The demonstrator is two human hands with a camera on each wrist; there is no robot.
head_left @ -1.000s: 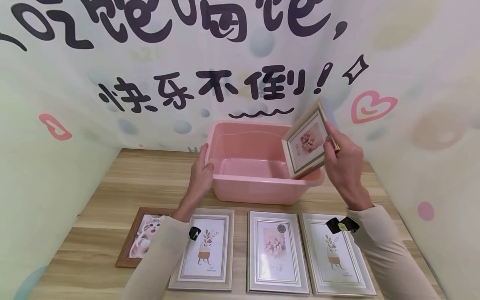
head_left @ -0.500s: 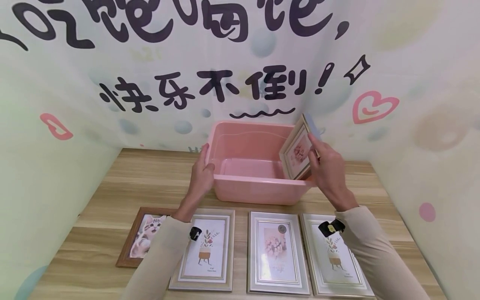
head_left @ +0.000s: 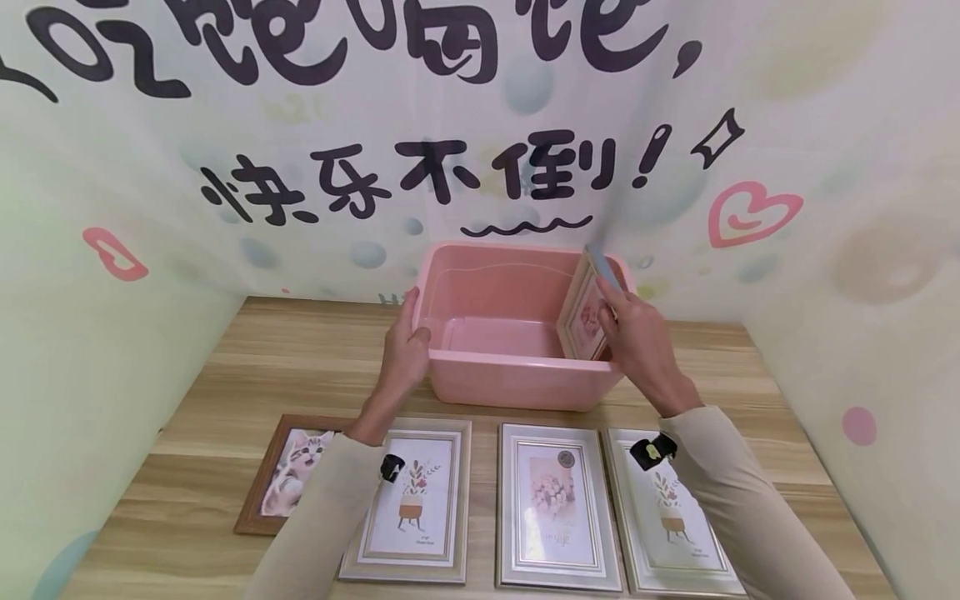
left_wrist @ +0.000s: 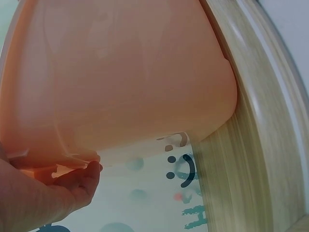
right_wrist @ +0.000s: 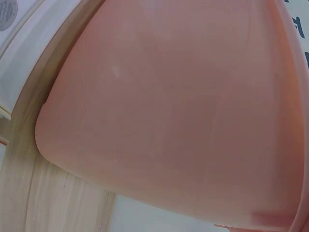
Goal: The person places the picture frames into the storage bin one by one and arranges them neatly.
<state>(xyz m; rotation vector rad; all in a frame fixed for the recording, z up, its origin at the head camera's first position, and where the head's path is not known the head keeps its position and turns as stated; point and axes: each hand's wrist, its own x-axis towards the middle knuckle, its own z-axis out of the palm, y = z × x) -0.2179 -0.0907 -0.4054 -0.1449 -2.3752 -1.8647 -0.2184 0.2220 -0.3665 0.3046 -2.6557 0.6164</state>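
Observation:
A pink plastic basin [head_left: 517,385] stands on the wooden table. My left hand [head_left: 403,354] grips its left rim; in the left wrist view the fingers of that hand [left_wrist: 67,195] curl at the rim. At the basin's right end, my right hand [head_left: 643,346] pinches the upper edge of a pale picture frame [head_left: 576,327] with a pink flower print. This frame stands tilted inside the basin, its lower part hidden behind the front wall. The right wrist view shows the basin's outer wall [right_wrist: 164,106], with the right hand out of sight.
Along the table's front lie a brown picture frame [head_left: 258,521] with a kitten photo, partly under the left sleeve, and several pale picture frames, including one with a flower print [head_left: 551,500]. A printed curtain [head_left: 337,267] hangs behind the basin.
My right hand has moved left and down with the picture frame, which now sits lower and more upright inside the basin. My left hand keeps its place on the rim.

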